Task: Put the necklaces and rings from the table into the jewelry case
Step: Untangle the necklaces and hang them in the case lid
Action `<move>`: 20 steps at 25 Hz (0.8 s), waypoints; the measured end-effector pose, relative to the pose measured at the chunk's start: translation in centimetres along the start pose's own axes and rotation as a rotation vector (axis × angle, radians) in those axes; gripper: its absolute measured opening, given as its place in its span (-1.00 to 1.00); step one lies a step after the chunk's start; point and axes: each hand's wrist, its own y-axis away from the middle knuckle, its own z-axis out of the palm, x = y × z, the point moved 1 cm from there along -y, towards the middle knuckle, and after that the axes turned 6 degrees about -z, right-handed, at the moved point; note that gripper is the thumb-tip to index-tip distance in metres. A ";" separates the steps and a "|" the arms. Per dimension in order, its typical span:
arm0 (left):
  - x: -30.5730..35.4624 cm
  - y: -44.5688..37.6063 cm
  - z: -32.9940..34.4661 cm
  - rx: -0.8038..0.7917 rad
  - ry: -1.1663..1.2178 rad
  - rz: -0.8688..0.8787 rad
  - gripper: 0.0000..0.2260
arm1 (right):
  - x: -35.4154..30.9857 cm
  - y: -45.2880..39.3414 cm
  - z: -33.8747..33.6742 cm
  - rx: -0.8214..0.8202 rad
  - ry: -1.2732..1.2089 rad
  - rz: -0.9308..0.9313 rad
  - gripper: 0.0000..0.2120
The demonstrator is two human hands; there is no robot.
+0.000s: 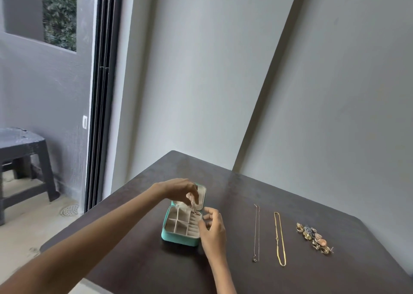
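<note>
left grip (178, 189) – pinching thin chain (192, 202) over open jewelry case (181, 237) | right grip (211, 226) – fingers curled, touching case edge

The worktop (257, 278) is dark brown with a smooth, faintly glossy finish that catches pale light near the wall. The jewelry case (178, 237) has a turquoise, leather-like matt shell and a cream lining that looks like soft velvety cloth. 1 thin necklace (257, 231) is fine, dull silvery metal; the other necklace (279, 240) is bright yellow metal with a shine. The rings (314, 237) are mixed gold-toned and darker metal, glinting.
</note>
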 end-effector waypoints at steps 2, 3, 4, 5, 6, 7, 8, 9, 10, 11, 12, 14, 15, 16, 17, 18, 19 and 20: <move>0.2 0.2 0.3 0.032 -0.043 0.003 -0.83 | 0.0 0.0 0.0 -0.004 0.002 0.004 -0.74; 0.4 0.2 0.5 0.062 -0.051 0.003 -0.86 | 0.0 0.0 0.0 -0.005 0.006 0.002 -0.74; 0.6 0.2 0.7 0.089 -0.054 0.006 -0.88 | 0.1 0.0 0.0 -0.006 0.009 -0.001 -0.73; 0.9 0.2 0.8 0.109 -0.050 0.006 -0.90 | 0.1 0.1 0.0 -0.007 0.014 -0.008 -0.73; 1.0 0.2 0.7 0.122 -0.029 0.002 -0.91 | 0.0 0.1 0.0 -0.007 0.018 -0.014 -0.74; 1.1 0.0 0.5 0.133 0.021 -0.013 -0.91 | 0.1 0.1 0.0 -0.003 0.019 -0.019 -0.74; 1.1 -0.1 0.2 0.149 0.087 -0.043 -0.91 | 0.1 0.1 0.0 0.001 0.018 -0.022 -0.75; 1.0 -0.3 -0.2 0.180 0.146 -0.085 -0.91 | 0.1 0.1 0.0 0.002 0.019 -0.024 -0.75; 0.8 -0.4 -0.7 0.220 0.186 -0.131 -0.90 | 0.1 0.1 0.0 0.000 0.025 -0.025 -0.75; 0.6 -0.7 -1.1 0.259 0.210 -0.174 -0.90 | 0.0 0.1 0.0 -0.006 0.033 -0.025 -0.75; 0.3 -0.9 -1.3 0.286 0.219 -0.210 -0.89 | 0.0 0.2 0.0 -0.012 0.033 -0.024 -0.75; -0.3 -1.7 -1.2 0.323 0.243 -0.279 -0.91 | -0.1 0.3 0.0 -0.024 0.024 -0.012 -0.75; -0.6 -2.0 -1.0 0.349 0.312 -0.313 -0.94 | -0.1 0.3 0.0 -0.031 0.020 -0.004 -0.74; -0.8 -2.2 -0.8 0.375 0.427 -0.341 -0.93 | -0.1 0.3 0.0 -0.034 0.015 -0.001 -0.73; -1.1 -2.3 -0.5 0.403 0.558 -0.364 -0.88 | 0.0 0.3 0.1 -0.032 0.013 -0.002 -0.71; -1.2 -2.1 -0.3 0.424 0.677 -0.388 -0.85 | 0.1 0.2 0.1 -0.030 0.014 -0.006 -0.70; -1.3 -2.0 0.0 0.443 0.771 -0.406 -0.84 | 0.2 0.2 0.2 -0.027 0.016 -0.008 -0.70; -1.4 -1.7 0.2 0.462 0.834 -0.416 -0.83 | 0.2 0.1 0.2 -0.024 0.019 -0.009 -0.70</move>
